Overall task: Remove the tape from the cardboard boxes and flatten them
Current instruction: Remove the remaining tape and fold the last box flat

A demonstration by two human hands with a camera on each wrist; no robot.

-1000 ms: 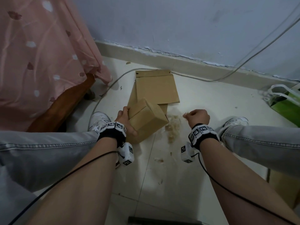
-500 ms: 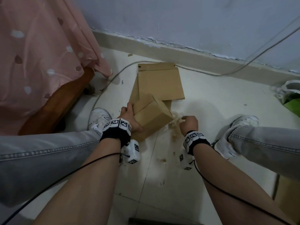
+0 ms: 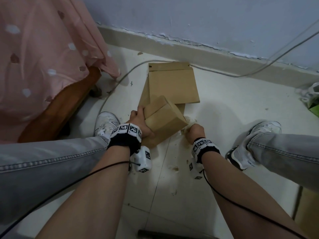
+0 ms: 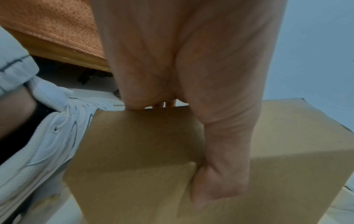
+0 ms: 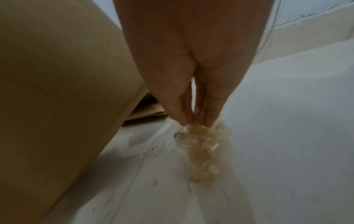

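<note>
- The left hand (image 3: 140,125) covers the near corner of the cardboard box (image 3: 164,119); its fingers vanish behind the box's far edge.
- The flattened cardboard (image 3: 172,83) is partly hidden by that box.
- The crumpled tape (image 5: 203,151) is blurred in the right wrist view.
- The green bag (image 3: 313,105) is cut off at the head view's right edge.

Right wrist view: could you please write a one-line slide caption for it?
Right hand pinches a crumpled wad of tape above the floor, beside the cardboard box.
</note>
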